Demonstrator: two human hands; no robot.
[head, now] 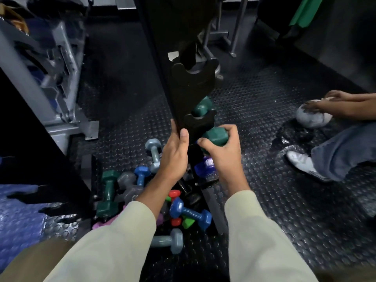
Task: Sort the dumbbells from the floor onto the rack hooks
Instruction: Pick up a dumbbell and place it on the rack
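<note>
The right hand [221, 153] grips a dark green dumbbell [215, 137] by one head, fingers [205, 144] curled round it, and holds it tight against the rack [183, 94] just below a hook [200, 122]; by the look of it, the weight is being steered into that cradle beside its match. A second green head [201, 106] already sits in the hook just above the fingers. The left hand [175, 155] clasps the rack's upright edge, thumb in front and fingers wrapped behind, most likely to steady the post while the other hand loads it. Higher up, a larger hook [193, 78] stands bare. Just below the right hand a purple dumbbell [205, 165] rests low on the rack. Below and left of both hands, on the studded floor [284, 210], lies the unsorted heap: one green [107, 194], two blue [190, 212], two pale blue-grey [155, 155], one darker grey [130, 186], plus red [174, 193], lime and pink pieces partly hidden by the sleeves, so their count is uncertain. Well to the right, another person's hands [323, 102] rest on a white ball [311, 117].
</note>
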